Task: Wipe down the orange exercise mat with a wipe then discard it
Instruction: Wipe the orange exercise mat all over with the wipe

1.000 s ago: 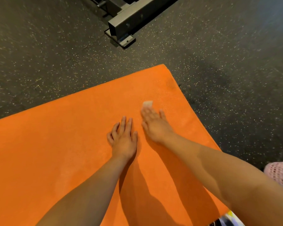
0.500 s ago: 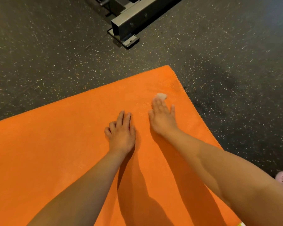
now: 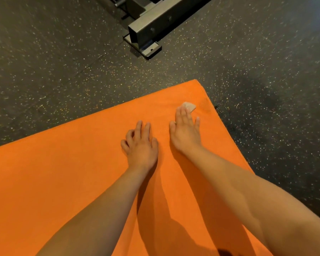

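Flatly, right hand (image 3: 186, 133) pressing wipe (image 3: 189, 106), orange mat (image 3: 63, 172)

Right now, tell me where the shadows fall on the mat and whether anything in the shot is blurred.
Head view: soft dark forearm shadows lie on the orange exercise mat, mostly between the arms, below the left hand and right hand. Head view: speckles on the rubber floor look smeared toward the left edge. The wipe and steel frame foot look fairly sharp, with no glare.

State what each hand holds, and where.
Nothing gripped. The right hand pins the small whitish wipe, by its near part, to the orange exercise mat; the left hand rests empty.
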Tool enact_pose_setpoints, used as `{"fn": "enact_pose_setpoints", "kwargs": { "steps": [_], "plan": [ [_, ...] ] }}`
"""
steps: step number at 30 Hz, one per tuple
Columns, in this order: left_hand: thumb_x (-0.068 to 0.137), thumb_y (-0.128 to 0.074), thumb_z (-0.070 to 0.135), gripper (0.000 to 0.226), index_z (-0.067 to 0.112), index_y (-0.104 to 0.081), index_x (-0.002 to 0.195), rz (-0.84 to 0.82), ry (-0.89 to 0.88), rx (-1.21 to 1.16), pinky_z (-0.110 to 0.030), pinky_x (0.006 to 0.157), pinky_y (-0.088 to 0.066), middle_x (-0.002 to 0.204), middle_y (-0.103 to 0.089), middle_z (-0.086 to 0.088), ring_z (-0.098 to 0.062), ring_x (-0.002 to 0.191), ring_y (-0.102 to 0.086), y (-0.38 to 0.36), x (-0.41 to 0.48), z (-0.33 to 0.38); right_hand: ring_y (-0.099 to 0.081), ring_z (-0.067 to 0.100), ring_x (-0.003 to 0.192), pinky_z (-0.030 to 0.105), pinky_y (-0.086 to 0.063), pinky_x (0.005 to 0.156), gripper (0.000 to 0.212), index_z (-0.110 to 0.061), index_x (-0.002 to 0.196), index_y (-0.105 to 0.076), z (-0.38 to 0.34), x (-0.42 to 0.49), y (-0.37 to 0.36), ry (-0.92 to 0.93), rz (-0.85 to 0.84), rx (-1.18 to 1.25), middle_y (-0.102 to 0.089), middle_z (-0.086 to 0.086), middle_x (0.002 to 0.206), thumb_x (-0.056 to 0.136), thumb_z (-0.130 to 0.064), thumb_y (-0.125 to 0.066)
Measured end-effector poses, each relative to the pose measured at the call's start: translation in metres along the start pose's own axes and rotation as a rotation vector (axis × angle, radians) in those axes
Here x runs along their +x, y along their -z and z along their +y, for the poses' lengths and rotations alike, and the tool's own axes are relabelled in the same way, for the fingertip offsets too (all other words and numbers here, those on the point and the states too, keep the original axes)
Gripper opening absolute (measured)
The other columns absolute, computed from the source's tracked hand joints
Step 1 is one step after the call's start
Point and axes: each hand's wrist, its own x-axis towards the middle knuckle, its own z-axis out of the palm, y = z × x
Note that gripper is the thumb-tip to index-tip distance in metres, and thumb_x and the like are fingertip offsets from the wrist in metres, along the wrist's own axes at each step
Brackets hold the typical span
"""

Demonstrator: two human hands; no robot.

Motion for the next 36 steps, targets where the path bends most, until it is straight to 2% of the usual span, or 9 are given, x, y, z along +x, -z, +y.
{"fn": "enact_pose_setpoints", "kwargs": {
  "steps": [5, 7, 11, 15, 17, 21, 23, 31, 36],
  "plan": [
    [0.1, -0.041, 0.043, 0.054, 0.038, -0.029, 0.153, 0.021, 0.024, -0.071, -0.044, 0.108, -0.019, 0.164, -0.018, 0.006, -0.024, 0.138, -0.021, 0.009, 0.018, 0.008, 0.003, 0.012, 0.156, 0.049, 0.007, 0.125, 0.057, -0.019, 0.163, -0.009, -0.019, -0.012, -0.007, 0.435, -0.088, -0.061, -0.001, -0.003, 0.17, 0.109, -0.034, -0.021],
    [0.101, -0.038, 0.046, 0.057, 0.039, -0.022, 0.155, -0.003, -0.007, -0.041, -0.046, 0.109, -0.018, 0.167, -0.007, 0.008, -0.024, 0.141, -0.016, 0.01, 0.027, 0.011, 0.003, 0.012, 0.156, 0.049, 0.012, 0.124, 0.057, -0.021, 0.163, -0.006, -0.004, 0.007, 0.0, 0.359, -0.04, -0.108, -0.002, -0.004, 0.17, 0.11, -0.034, -0.02],
    [0.1, -0.035, 0.049, 0.06, 0.041, -0.016, 0.157, -0.037, 0.019, -0.013, -0.048, 0.11, -0.016, 0.168, -0.002, 0.01, -0.024, 0.143, -0.012, 0.007, 0.038, 0.016, 0.006, 0.017, 0.157, 0.048, 0.009, 0.123, 0.059, -0.015, 0.163, -0.004, 0.008, 0.035, 0.014, 0.001, 0.028, -0.037, 0.004, 0.001, 0.17, 0.11, -0.033, -0.021],
    [0.097, -0.038, 0.049, 0.059, 0.044, -0.022, 0.153, -0.03, 0.046, -0.074, -0.048, 0.109, -0.016, 0.165, -0.009, 0.013, -0.024, 0.141, -0.014, 0.008, 0.042, 0.016, -0.001, 0.017, 0.157, 0.044, 0.006, 0.124, 0.057, -0.016, 0.163, -0.012, -0.022, 0.027, 0.007, 0.407, -0.072, -0.046, -0.005, 0.002, 0.17, 0.109, -0.028, -0.027],
    [0.096, -0.039, 0.05, 0.059, 0.045, -0.023, 0.153, -0.03, 0.038, -0.077, -0.048, 0.109, -0.017, 0.165, -0.009, 0.014, -0.024, 0.14, -0.013, 0.009, 0.043, 0.012, 0.002, 0.013, 0.156, 0.045, 0.011, 0.123, 0.057, -0.018, 0.163, -0.01, -0.023, 0.037, 0.01, 0.457, -0.086, -0.078, -0.002, -0.002, 0.171, 0.109, -0.03, -0.025],
    [0.096, -0.041, 0.052, 0.06, 0.044, -0.023, 0.152, -0.014, 0.019, -0.078, -0.048, 0.108, -0.016, 0.164, -0.009, 0.014, -0.023, 0.139, -0.012, 0.006, 0.043, 0.007, 0.005, 0.016, 0.156, 0.05, 0.012, 0.122, 0.057, -0.015, 0.163, -0.005, -0.016, 0.08, 0.022, 0.065, 0.023, -0.034, 0.001, 0.001, 0.171, 0.11, -0.033, -0.018],
    [0.096, -0.042, 0.052, 0.06, 0.044, -0.023, 0.152, -0.008, 0.019, -0.086, -0.049, 0.108, -0.016, 0.164, -0.009, 0.014, -0.024, 0.14, -0.012, 0.004, 0.044, 0.007, 0.009, 0.017, 0.156, 0.049, 0.01, 0.124, 0.058, -0.013, 0.163, -0.003, -0.023, 0.092, 0.019, -0.014, 0.036, 0.022, 0.006, 0.003, 0.17, 0.11, -0.031, -0.019],
    [0.099, -0.049, 0.03, 0.064, 0.031, -0.024, 0.157, 0.046, -0.018, -0.251, -0.043, 0.113, -0.012, 0.164, -0.017, 0.017, -0.019, 0.143, -0.019, 0.003, 0.044, -0.005, 0.003, 0.016, 0.157, 0.045, 0.005, 0.126, 0.059, -0.013, 0.162, -0.01, -0.049, 0.061, -0.001, 0.351, -0.064, 0.001, 0.0, 0.003, 0.171, 0.108, -0.026, -0.029],
    [0.102, -0.038, 0.029, 0.056, 0.018, -0.03, 0.157, 0.095, -0.084, -0.343, -0.041, 0.122, -0.012, 0.163, -0.029, 0.001, -0.019, 0.15, -0.021, -0.008, 0.019, -0.014, 0.004, 0.01, 0.156, 0.043, 0.007, 0.126, 0.056, -0.019, 0.163, -0.011, -0.045, 0.003, -0.01, 0.459, -0.146, 0.02, 0.002, -0.004, 0.17, 0.109, -0.028, -0.026]
  ]
}}
